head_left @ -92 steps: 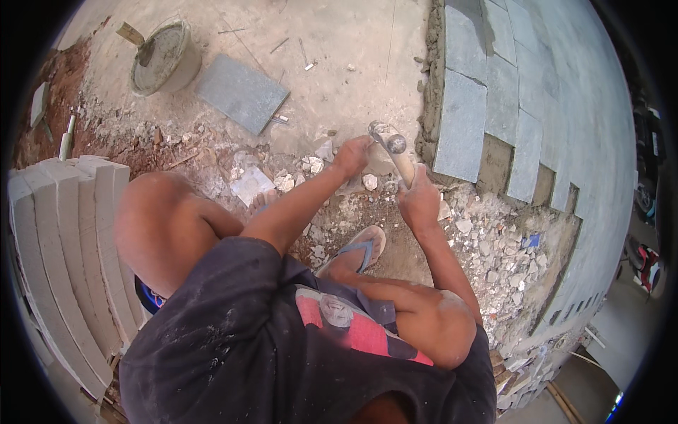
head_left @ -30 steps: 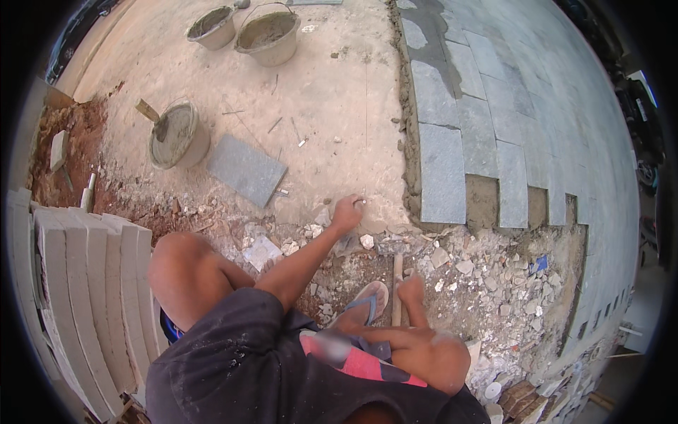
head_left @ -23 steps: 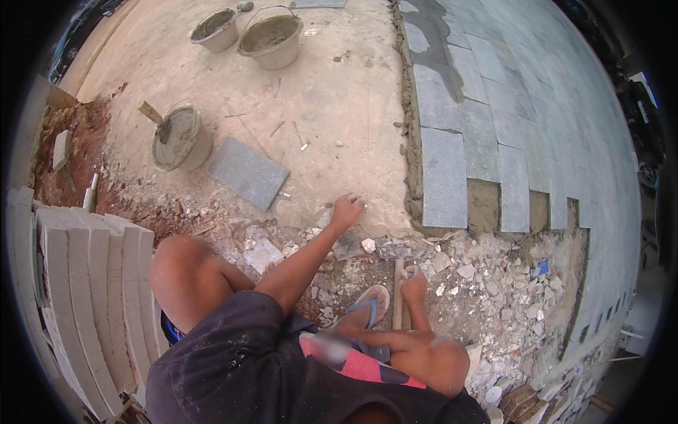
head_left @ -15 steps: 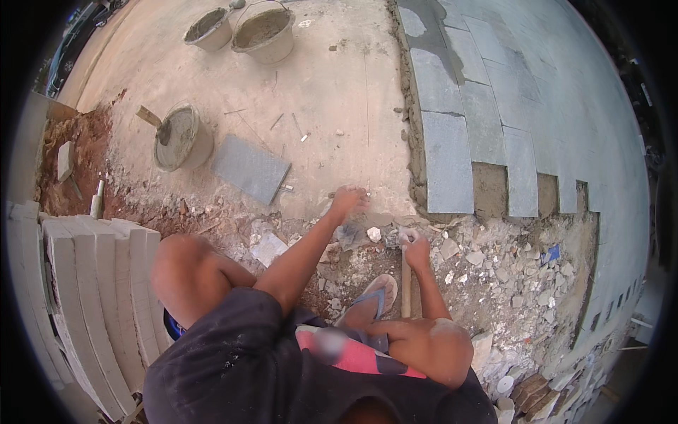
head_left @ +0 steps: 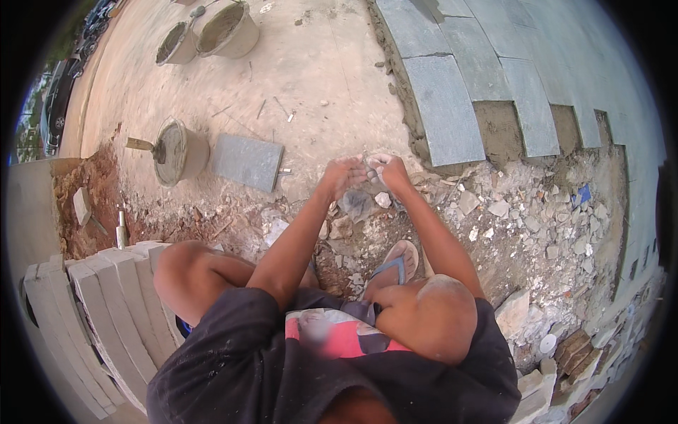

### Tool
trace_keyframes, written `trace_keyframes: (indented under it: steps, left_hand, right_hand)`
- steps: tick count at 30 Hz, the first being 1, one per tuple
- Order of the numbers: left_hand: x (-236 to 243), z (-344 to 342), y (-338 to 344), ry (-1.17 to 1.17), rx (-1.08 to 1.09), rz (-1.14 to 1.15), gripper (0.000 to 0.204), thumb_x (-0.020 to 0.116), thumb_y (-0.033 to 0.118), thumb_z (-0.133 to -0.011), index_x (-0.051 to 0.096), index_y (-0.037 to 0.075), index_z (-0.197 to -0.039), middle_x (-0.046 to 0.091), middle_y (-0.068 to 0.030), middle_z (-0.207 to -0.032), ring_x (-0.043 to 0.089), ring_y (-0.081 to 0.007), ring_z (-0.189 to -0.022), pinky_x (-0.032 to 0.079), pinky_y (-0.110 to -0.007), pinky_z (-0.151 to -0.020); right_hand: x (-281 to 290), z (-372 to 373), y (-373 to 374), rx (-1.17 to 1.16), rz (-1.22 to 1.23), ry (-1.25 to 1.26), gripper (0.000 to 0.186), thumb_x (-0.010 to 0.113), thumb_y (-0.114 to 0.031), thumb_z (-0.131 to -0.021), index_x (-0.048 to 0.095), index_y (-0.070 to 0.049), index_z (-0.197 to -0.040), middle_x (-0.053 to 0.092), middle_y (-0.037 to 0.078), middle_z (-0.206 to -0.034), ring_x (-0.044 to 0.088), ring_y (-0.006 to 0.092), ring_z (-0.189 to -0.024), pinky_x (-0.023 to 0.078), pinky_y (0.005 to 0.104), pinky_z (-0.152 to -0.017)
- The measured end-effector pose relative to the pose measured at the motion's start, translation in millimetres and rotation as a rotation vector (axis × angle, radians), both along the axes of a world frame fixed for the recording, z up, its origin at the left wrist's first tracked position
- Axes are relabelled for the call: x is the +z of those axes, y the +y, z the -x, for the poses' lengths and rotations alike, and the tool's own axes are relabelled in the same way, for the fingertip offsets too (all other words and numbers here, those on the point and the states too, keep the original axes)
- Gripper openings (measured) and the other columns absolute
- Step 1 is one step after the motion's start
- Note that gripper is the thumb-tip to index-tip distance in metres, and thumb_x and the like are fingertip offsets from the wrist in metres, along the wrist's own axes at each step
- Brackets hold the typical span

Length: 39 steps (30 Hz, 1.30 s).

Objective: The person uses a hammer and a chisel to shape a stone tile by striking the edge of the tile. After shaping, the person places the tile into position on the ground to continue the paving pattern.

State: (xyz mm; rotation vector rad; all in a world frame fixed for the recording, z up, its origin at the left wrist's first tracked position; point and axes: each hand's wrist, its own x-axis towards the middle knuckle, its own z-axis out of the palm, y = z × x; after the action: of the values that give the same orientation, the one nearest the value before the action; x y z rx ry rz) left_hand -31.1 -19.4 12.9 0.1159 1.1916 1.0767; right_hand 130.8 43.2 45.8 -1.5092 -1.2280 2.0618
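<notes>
Grey stone rubble (head_left: 494, 212) covers the ground ahead of a squatting person, whose two forearms reach forward and meet above it. The left hand (head_left: 344, 173) and the right hand (head_left: 388, 167) are brought close together, fingers curled round a small pale stone fragment (head_left: 370, 160) held between them just above the rubble, near the edge of the laid paving. How firmly each hand closes on the fragment cannot be told at this size. Directly beneath the hands lies a flat grey shard (head_left: 355, 203) among broken pieces. A blue-strapped sandal (head_left: 395, 263) shows on the foot between the forearms. Beyond the hands to the right, grey paving slabs (head_left: 443, 106) are set in stepped rows on a mortar bed. To the left, a loose grey slab (head_left: 247, 161) lies on the sandy ground beside a bucket (head_left: 178, 150) on its side, with a tool handle projecting from it. Two further buckets (head_left: 226, 32) stand at the far edge. Stacked slabs on edge (head_left: 92, 318) stand at the person's left.
</notes>
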Motion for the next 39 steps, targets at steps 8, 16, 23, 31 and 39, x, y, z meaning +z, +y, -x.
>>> trace_keyframes:
  steps: [8,16,23,31,39]
  left_hand:
    - [9,-4,3,0.01,-0.019,0.005,0.021,0.061,0.015,-0.098,0.058,-0.004,-0.105,0.066,-0.0136,-0.096,0.068,-0.0226,-0.085,0.061,-0.036,-0.078]
    - [5,-3,2,-0.032,0.037,-0.023,0.022,0.058,0.009,-0.098,0.057,-0.01,-0.109,0.064,-0.02,-0.102,0.067,-0.0291,-0.09,0.063,-0.039,-0.077]
    - [0,-2,5,-0.002,0.014,-0.013,0.015,0.057,0.007,-0.097,0.058,-0.006,-0.106,0.066,-0.0169,-0.098,0.068,-0.0249,-0.085,0.063,-0.039,-0.075]
    - [-6,-2,4,-0.036,-0.004,-0.064,0.011,0.059,0.007,-0.097,0.061,-0.003,-0.103,0.068,-0.0137,-0.094,0.069,-0.0232,-0.083,0.062,-0.037,-0.072]
    - [-7,0,4,0.023,-0.04,-0.068,0.013,0.06,0.007,-0.096,0.062,-0.004,-0.102,0.07,-0.0167,-0.096,0.07,-0.0241,-0.08,0.062,-0.036,-0.07]
  right_hand:
    - [-7,4,1,-0.062,0.002,-0.024,0.015,0.058,-0.004,-0.095,0.067,0.005,-0.104,0.068,0.008,-0.081,0.062,0.0112,-0.065,0.051,0.0238,-0.057]
    - [-9,11,0,-0.087,-0.008,0.021,0.013,0.059,-0.003,-0.093,0.068,0.005,-0.098,0.066,0.008,-0.076,0.06,0.0118,-0.062,0.049,0.0247,-0.053]
    - [-17,10,-4,-0.105,-0.019,0.016,0.013,0.058,-0.002,-0.093,0.066,0.006,-0.098,0.065,0.006,-0.076,0.059,0.0116,-0.061,0.049,0.0243,-0.055]
    - [-25,9,-4,-0.148,0.037,0.102,0.012,0.053,0.0,-0.093,0.065,0.003,-0.093,0.063,0.005,-0.077,0.058,0.0109,-0.064,0.049,0.0243,-0.055]
    - [-23,9,-5,-0.118,0.034,0.073,0.014,0.052,0.001,-0.093,0.065,0.003,-0.094,0.064,0.005,-0.08,0.059,0.0113,-0.066,0.051,0.0257,-0.057]
